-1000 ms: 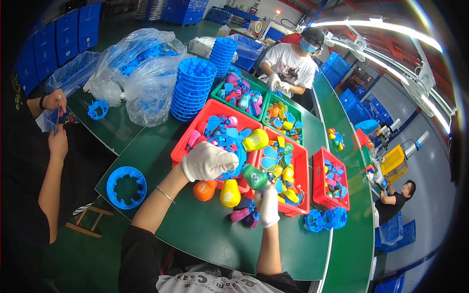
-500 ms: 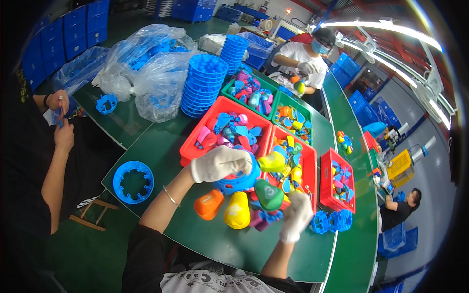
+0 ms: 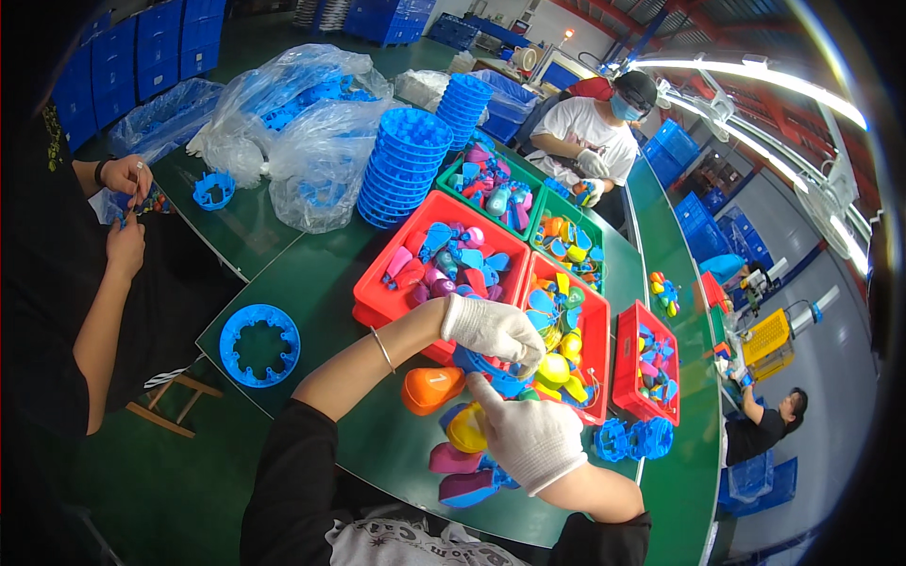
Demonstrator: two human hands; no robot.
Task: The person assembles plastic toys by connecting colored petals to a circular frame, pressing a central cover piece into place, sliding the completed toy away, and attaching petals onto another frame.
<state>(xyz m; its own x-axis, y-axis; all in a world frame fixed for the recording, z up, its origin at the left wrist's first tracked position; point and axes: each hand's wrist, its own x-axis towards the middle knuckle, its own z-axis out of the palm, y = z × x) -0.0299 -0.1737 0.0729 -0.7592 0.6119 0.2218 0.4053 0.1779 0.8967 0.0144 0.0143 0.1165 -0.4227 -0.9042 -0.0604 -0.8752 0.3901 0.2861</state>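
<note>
A blue plastic ring (image 3: 497, 374) with rounded coloured pieces around it is held over the table, partly covered by both hands. My left hand (image 3: 495, 332), in a white knit glove, curls its fingers over the ring's far side. From the near right, my gloved right hand (image 3: 533, 441) grips the same ring, its index finger along the edge and its other fingers mostly hidden. An orange piece (image 3: 432, 390) sticks out at the left. A yellow piece (image 3: 465, 429) is beside my right hand. Purple pieces (image 3: 464, 481) hang or lie below; I cannot tell which.
Red bins (image 3: 377, 294) and green bins (image 3: 528, 226) of coloured parts stand beyond my hands. A loose blue ring (image 3: 260, 346) lies left, near stacked blue rings (image 3: 401, 170) and a plastic bag (image 3: 326, 170). Co-workers sit at left and beyond. Blue rings (image 3: 634, 439) lie right.
My right hand has come in leftward onto the blue ring. My left hand has shifted right over it. The ring has turned, and the purple pieces now show lower and further left.
</note>
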